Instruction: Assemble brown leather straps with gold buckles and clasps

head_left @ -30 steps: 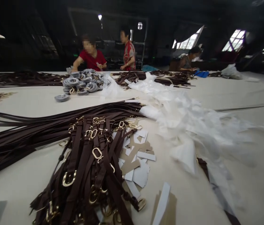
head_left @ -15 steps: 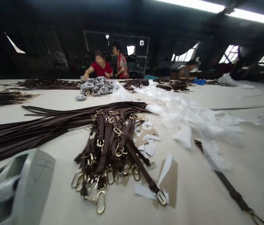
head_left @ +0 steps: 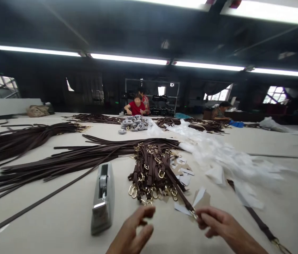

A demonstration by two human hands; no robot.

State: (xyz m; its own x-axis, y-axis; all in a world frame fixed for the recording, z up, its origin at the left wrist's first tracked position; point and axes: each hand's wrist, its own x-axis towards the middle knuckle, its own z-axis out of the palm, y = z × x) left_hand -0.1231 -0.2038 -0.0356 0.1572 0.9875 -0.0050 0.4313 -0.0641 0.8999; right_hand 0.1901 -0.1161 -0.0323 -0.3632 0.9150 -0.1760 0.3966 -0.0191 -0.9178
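My left hand [head_left: 134,231] hovers over the table in front of a pile of short dark brown straps [head_left: 150,169] with gold buckles and clips. Its thumb and fingers are apart and nothing is between them. To its left stands a grey tape dispenser [head_left: 102,199]. My right hand [head_left: 219,224] has its fingers pinched at the gold buckle of one brown strap [head_left: 182,194], which reaches out of the pile toward me. Paper and card scraps [head_left: 203,199] lie beside that strap, behind my right hand.
Long brown straps [head_left: 72,162] spread leftward, with another bundle [head_left: 32,141] farther left. Crumpled white plastic wrapping [head_left: 223,155] lies to the right, partly over a single strap [head_left: 257,218]. Grey coils [head_left: 135,123] are heaped farther back. People [head_left: 137,106] work across the table.
Both my hands have come into view from below, the right one reaching the strap's buckle. The camera has tilted up and turned left, so the whole tape dispenser now shows.
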